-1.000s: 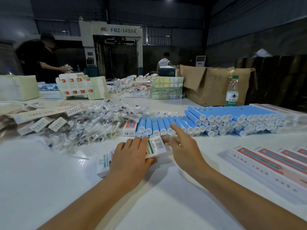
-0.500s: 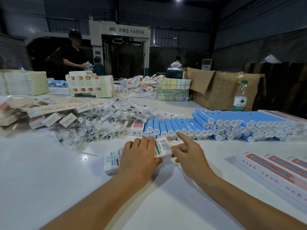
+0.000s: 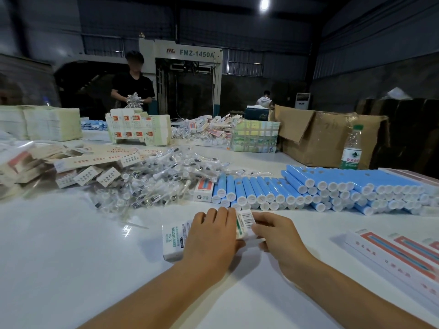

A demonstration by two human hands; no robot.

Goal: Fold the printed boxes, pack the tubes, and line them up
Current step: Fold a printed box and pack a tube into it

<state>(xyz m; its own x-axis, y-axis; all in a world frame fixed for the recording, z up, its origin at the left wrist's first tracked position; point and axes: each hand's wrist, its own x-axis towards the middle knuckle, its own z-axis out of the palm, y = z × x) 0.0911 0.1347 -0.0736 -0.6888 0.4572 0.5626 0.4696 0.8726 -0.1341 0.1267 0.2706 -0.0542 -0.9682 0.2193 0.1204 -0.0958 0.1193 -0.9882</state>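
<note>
Head view. Printed box (image 3: 174,241) lying flat on white table (image 3: 71,269), near centre. Left hand (image 3: 209,243) pressed palm-down over box, fingers curled at far edge. Right hand (image 3: 278,236) pinching barcode end flap at box's right end. Blue tubes (image 3: 332,188) stacked in rows just beyond, far right. Flat printed cartons (image 3: 392,255) lined up near right. Water bottle (image 3: 352,148) upright behind tubes.

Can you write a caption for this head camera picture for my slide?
Both hands, left and right, hold a printed box before blue tubes.
</note>
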